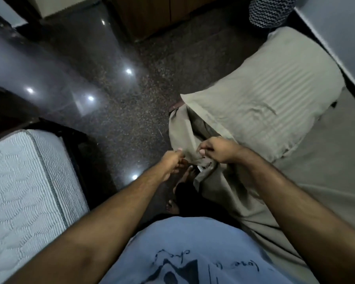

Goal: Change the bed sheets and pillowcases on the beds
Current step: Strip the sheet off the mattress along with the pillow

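Note:
A beige sheet covers the bed on the right and hangs over its near edge in folds. My left hand and my right hand each pinch the hanging edge of that sheet, a short way apart, just off the bed's side. A pillow in a beige striped case lies at the head of this bed. On the left stands a second bed with a bare white quilted mattress.
Dark polished speckled floor runs between the two beds. A wooden cabinet stands at the far end. A zigzag-patterned cushion lies at the top right beside a pale wall. My bare feet stand next to the hanging sheet.

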The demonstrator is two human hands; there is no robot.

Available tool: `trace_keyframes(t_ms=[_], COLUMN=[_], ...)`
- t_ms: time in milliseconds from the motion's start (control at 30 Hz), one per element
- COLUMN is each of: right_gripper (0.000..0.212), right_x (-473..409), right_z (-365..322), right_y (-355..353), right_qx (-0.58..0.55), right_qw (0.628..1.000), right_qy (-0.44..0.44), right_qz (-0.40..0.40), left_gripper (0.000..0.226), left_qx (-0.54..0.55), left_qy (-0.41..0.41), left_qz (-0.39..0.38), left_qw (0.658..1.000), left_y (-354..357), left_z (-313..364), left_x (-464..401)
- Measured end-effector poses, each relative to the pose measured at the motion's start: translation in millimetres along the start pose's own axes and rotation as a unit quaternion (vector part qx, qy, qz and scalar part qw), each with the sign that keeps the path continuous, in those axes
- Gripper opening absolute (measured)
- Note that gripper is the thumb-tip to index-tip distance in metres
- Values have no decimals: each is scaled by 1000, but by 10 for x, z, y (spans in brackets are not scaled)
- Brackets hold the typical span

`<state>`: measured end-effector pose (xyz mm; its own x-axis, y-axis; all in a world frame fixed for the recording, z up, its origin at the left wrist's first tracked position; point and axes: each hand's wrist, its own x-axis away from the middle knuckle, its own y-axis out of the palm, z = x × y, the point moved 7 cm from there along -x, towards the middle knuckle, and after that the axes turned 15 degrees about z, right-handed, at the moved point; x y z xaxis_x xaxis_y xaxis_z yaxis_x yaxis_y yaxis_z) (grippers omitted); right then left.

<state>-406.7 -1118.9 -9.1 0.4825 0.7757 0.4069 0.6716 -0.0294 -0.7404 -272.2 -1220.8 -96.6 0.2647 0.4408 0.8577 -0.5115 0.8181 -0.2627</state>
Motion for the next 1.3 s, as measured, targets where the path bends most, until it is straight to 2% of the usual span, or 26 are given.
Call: trace_keyframes(t_ms=[167, 300, 367, 500, 633, 667, 767, 800, 867, 933, 1000, 1100, 1200, 1300], right_gripper=[16, 24, 26, 17, 20, 20, 18, 17, 17, 17, 18, 18, 16, 15], right_x=[8, 72, 45, -84, -145, -148, -140, -148, -152, -153, -142, -110, -87, -130], right_z=[203, 331, 375, 390, 310, 310, 353, 379, 423, 440, 447, 473, 533, 595], right_y=[33, 80, 63, -8, -119, -141, -137, -120, -99, -102, -107, -60, -12, 59], right_qx=[-67, -170, -158, -57, -115, -128, -159, -169, -179, -187, -206, -209, -224, -192], right_qw=[997, 982, 983, 994, 986, 983, 977, 975, 973, 971, 969, 967, 963, 969], right_qy=[17, 49, 49, 1, 0, 7, 26, 35, 51, 59, 64, 74, 88, 85], right_qz=[-26, -65, -79, -93, -123, -130, -139, -141, -138, -133, -123, -123, -118, -128], left_gripper=[56, 36, 18, 21, 8, 10, 60, 68, 69, 57, 42, 20, 26, 19], left_qx=[65, 132, 114, 39, 23, 5, -48, -47, 5, 83, 133, 129, 115, 140], left_qy=[-35, -42, -36, -8, -37, -46, -137, -180, -223, -205, -172, -127, -69, 10], left_qz=[10, 47, 65, 62, 103, 102, 24, -10, -37, -27, 17, 88, 157, 223], left_qw=[997, 989, 991, 997, 994, 994, 989, 982, 974, 975, 976, 980, 978, 965], left_y=[440, 585, 546, 446, 388, 409, 624, 730, 892, 1001, 957, 753, 526, 334], left_z=[410, 619, 668, 717, 665, 615, 269, 168, 106, 218, 426, 579, 714, 905], left_x=[-262, -551, -629, -801, -913, -992, -1235, -1238, -1153, -1136, -1018, -1005, -1022, -934])
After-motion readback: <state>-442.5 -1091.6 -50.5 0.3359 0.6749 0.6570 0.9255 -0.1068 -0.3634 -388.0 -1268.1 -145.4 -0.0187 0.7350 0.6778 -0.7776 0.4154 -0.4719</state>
